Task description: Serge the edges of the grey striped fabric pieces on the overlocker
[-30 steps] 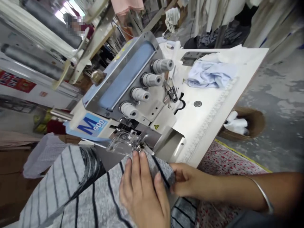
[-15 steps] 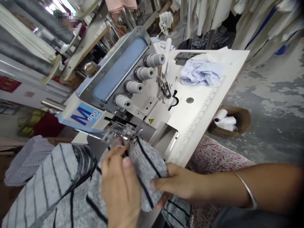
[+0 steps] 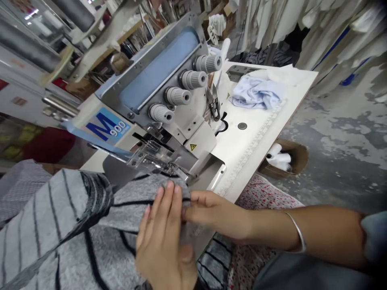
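Note:
Grey fabric with black stripes [image 3: 133, 201] lies across the front of an overlock sewing machine [image 3: 157, 72], its edge close to the presser foot [image 3: 178, 171]. My left hand [image 3: 165, 233] rests flat on this fabric with the fingers stretched forward. To its right, my right hand [image 3: 214, 213] pinches the fabric's edge between thumb and fingers. Clear plastic guard [image 3: 151, 155] sits just beyond my fingertips. More of the striped cloth hangs down at the left and below the table edge.
Thread snips [image 3: 214, 102] stand against the machine. Crumpled light-blue cloth [image 3: 255, 92] lies on the white table [image 3: 242, 149]. A carton [image 3: 299, 159] with white thread cones [image 3: 279, 157] is on the floor at right. Pale garments [image 3: 272, 24] hang behind.
The fabric has turned, so its stripes by the foot now run sideways. My left hand has flattened and moved back from the foot; my right hand has shifted left and up.

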Demonstrator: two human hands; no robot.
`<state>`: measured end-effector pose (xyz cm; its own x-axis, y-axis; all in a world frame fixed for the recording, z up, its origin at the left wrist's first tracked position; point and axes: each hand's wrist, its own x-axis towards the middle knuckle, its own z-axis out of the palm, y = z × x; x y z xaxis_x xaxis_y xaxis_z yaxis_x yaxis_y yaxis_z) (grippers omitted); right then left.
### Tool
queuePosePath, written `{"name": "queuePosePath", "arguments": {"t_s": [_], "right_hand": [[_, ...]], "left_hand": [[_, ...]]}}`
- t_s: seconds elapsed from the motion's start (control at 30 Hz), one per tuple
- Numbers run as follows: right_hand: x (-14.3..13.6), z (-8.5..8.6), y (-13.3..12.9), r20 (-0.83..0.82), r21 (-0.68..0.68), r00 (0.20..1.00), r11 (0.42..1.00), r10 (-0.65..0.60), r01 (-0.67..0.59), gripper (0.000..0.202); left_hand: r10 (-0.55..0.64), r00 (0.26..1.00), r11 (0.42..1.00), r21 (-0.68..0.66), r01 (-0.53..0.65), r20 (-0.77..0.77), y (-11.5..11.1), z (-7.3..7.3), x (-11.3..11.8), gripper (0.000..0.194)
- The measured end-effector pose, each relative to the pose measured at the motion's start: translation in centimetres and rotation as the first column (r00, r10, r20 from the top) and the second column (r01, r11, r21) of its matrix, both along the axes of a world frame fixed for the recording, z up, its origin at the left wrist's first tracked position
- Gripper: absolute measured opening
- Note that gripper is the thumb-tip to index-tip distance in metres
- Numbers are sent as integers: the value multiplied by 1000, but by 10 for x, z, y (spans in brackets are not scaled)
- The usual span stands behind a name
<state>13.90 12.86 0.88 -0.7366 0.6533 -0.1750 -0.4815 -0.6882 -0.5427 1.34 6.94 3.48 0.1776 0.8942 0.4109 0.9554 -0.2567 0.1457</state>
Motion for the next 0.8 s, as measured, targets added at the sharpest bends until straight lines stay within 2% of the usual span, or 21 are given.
{"name": "queuePosePath", "arguments": {"t_s": [0.1, 0.17, 0.27, 0.33, 0.47, 0.67, 0.73, 0.8], "right_hand": [[3, -2, 1, -23, 30, 999, 999, -29, 30, 34], [8, -4, 5, 27, 70, 1000, 998, 0, -2, 37], [17, -6, 13, 112, 183, 991, 979, 66, -86, 39], [20, -7, 14, 87, 249, 995, 966, 46, -67, 37], [20, -9, 7, -22, 188, 999, 981, 43, -38, 36], [27, -11, 13, 41, 143, 999, 989, 30, -35, 33], [30, -11, 17, 30, 196, 998, 978, 62, -67, 30], [33, -12, 18, 12, 311, 997, 948, 71, -71, 28]], "left_hand": [[80, 997, 997, -6, -80, -15, -1, 0, 19, 67], [99, 995, 995, -30, -100, -12, -1, 4, 22, 66], [75, 997, 994, -80, -76, -15, 0, 13, 14, 64], [41, 999, 994, -97, -44, -34, 1, 17, 5, 61], [-1, 999, 995, -100, -3, -43, 6, 17, -5, 51], [-5, 1000, 993, -117, 4, -7, 15, 21, -7, 45], [-20, 1000, 996, -85, 19, -13, 18, 24, -7, 41], [-7, 1000, 1000, -20, 6, -26, 20, 24, -5, 37]]}}
